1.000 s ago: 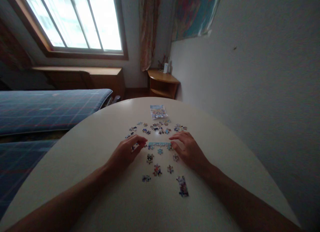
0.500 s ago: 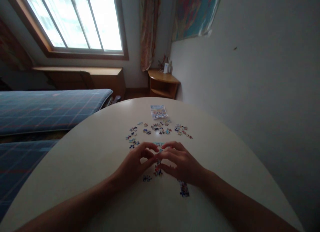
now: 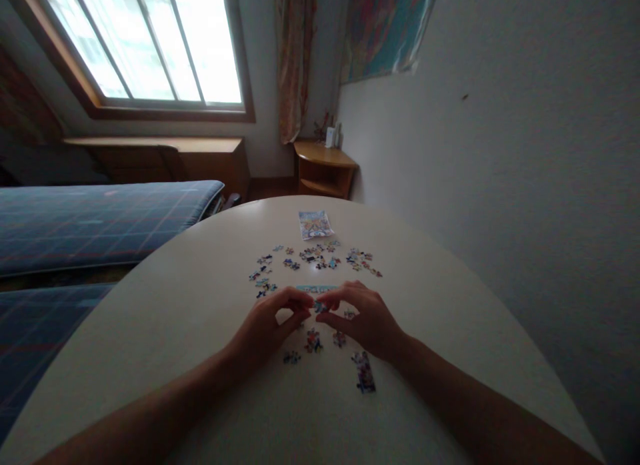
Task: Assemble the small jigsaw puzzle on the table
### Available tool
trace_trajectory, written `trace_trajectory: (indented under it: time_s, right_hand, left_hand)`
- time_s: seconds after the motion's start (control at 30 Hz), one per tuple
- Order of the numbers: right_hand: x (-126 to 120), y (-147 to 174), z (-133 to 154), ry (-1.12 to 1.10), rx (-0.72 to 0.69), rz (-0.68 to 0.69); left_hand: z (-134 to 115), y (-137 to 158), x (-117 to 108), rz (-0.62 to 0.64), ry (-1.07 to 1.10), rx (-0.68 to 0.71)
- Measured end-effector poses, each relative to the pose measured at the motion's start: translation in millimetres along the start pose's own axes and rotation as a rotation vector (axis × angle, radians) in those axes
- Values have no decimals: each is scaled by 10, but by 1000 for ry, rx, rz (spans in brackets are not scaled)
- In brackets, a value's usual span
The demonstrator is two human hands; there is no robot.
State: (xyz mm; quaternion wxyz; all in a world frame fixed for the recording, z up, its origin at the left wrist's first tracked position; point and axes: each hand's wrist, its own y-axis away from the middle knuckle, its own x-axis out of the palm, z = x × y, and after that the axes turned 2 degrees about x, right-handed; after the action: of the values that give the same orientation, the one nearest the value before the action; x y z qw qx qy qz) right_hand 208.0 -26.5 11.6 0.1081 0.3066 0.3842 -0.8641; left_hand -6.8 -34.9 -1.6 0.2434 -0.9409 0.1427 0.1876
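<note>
Between the fingertips of my left hand (image 3: 274,321) and my right hand (image 3: 364,315) is a small light-blue jigsaw puzzle piece (image 3: 319,307), pinched from both sides. Just beyond the fingers lies a joined light-blue strip of puzzle (image 3: 315,289), partly hidden by my hands. Nearer to me, a small colourful joined cluster (image 3: 313,341) rests on the table, with another cluster (image 3: 339,339) under my right hand's thumb side. A longer joined section (image 3: 365,373) lies by my right wrist, and a few pieces (image 3: 292,357) sit close to my left wrist.
Many loose puzzle pieces (image 3: 320,257) spread in an arc across the white round table (image 3: 200,318). Behind them lies a printed picture sheet (image 3: 315,225). To the left is a plaid mattress (image 3: 100,218); a wall (image 3: 500,185) rises on the right.
My hands have parted slightly, bringing the piece between them into view. The right hand has shifted a little, uncovering more of the blue strip and nearby clusters.
</note>
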Motion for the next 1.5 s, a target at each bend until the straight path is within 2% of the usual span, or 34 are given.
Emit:
trace_trajectory:
  time_s: [0.2,0.47,0.57,0.67,0.9,1.13,1.5]
  right_hand:
    - [24,15,-1,-18,33,14]
    - [50,28,-30,-41,-5,54]
    - [22,20,-54,20,60,32]
    - [-25,5,-104,93,171,23]
    - [-61,-11,-255,103,346,-48]
    - [-67,-15,-274,53,446,-49]
    - [-84,-19,-254,104,435,-39]
  left_hand:
    - [-61,-12,-1,-20,-47,20]
    - [-41,-15,-16,-12,-107,41]
    - [-2,-8,-41,25,-214,133]
    - [53,2,-78,117,-372,200]
    - [118,41,-94,303,-572,199]
    - [57,62,-90,308,-619,196]
    - [38,61,-103,307,-600,215]
